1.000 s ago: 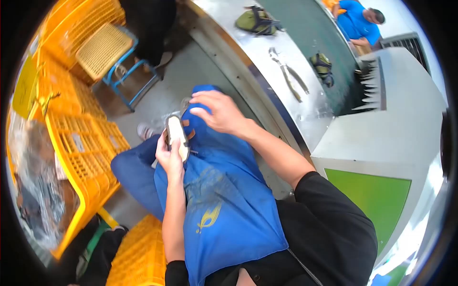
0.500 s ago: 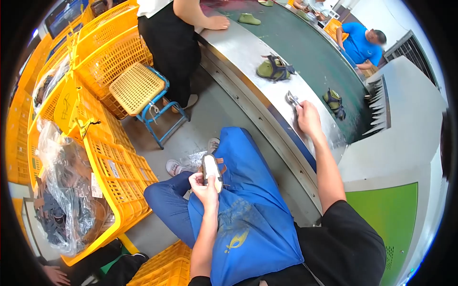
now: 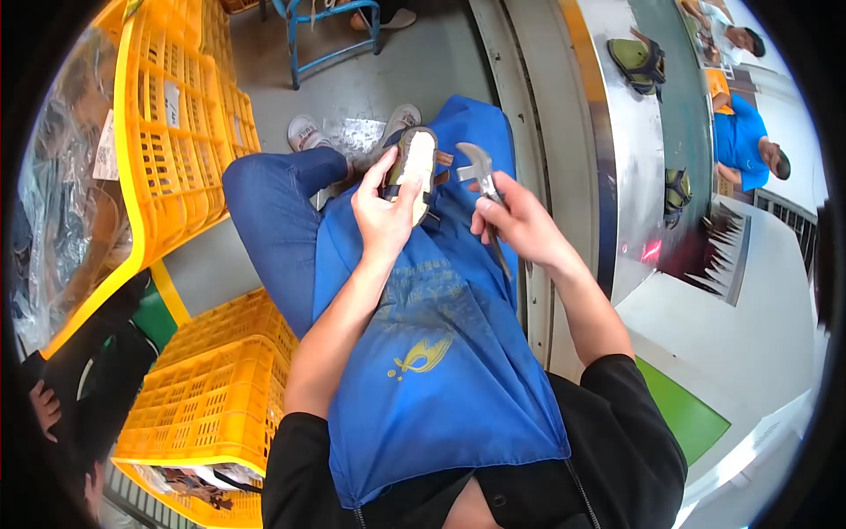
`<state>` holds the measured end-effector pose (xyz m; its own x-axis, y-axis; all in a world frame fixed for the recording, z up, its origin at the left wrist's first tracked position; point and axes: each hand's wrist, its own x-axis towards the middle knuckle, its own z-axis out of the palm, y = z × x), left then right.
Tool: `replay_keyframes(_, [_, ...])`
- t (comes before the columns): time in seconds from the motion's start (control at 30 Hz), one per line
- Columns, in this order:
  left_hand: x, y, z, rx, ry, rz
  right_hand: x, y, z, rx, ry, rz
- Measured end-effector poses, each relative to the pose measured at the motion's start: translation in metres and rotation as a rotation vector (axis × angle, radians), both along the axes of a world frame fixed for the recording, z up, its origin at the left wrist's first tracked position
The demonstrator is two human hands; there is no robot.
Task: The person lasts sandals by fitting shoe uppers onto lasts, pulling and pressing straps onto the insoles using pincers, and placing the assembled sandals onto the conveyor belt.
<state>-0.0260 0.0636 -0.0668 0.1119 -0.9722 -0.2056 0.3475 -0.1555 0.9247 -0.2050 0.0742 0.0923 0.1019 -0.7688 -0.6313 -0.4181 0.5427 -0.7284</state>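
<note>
My left hand (image 3: 385, 212) is closed around a shoe piece (image 3: 416, 167) with its pale sole side facing up, above my lap. Dark edging runs round that sole, and brown straps stick out at its right. Just to the right, my right hand (image 3: 518, 220) grips metal pincers (image 3: 478, 172), their curved head pointing up beside the shoe and the handles running down below my fingers. The pincers and the shoe are apart. Under both hands lies a blue apron (image 3: 441, 309) with a yellow logo.
Yellow crates (image 3: 176, 132) stand at the left, one holding plastic-wrapped parts; more crates (image 3: 207, 388) are at lower left. A metal ledge (image 3: 630, 159) and green conveyor carry olive shoes (image 3: 636, 63). Co-workers (image 3: 740, 141) sit beyond. A blue-framed stool (image 3: 330, 57) stands ahead.
My right hand has taken the pincers from the metal ledge and brought them beside the shoe. The shoe stays in my left hand. The camera view has turned.
</note>
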Motion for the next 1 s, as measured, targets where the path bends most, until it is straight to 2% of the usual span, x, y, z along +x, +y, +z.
replay_keyframes(0.07, [0.001,0.001,-0.001,0.015,-0.013,-0.020,0.006,-0.003,-0.003,-0.192,0.309,0.303])
replay_keyframes(0.1, [0.001,0.001,0.000,0.024,-0.012,-0.016,0.009,-0.005,-0.003,-0.184,0.308,0.309])
replay_keyframes(0.17, [0.001,0.000,0.000,-0.043,-0.112,-0.015,0.016,-0.012,-0.003,-0.321,0.622,0.628])
replay_keyframes(0.27, [0.000,-0.001,0.003,-0.058,-0.107,0.008,0.022,-0.017,-0.009,-0.432,0.731,0.701])
replay_keyframes(0.37, [0.000,-0.001,0.003,-0.072,-0.111,0.024,0.029,-0.024,-0.008,-0.414,0.840,0.786])
replay_keyframes(0.7, [0.000,-0.001,0.008,-0.014,-0.091,0.021,0.034,-0.028,-0.008,-0.470,0.966,0.886])
replay_keyframes(0.87, [-0.001,-0.003,0.012,-0.054,-0.039,0.033,0.030,-0.032,-0.008,-0.460,0.829,0.777])
replay_keyframes(1.0, [-0.001,-0.004,0.011,-0.073,-0.040,0.033,0.030,-0.036,-0.007,-0.427,0.842,0.817])
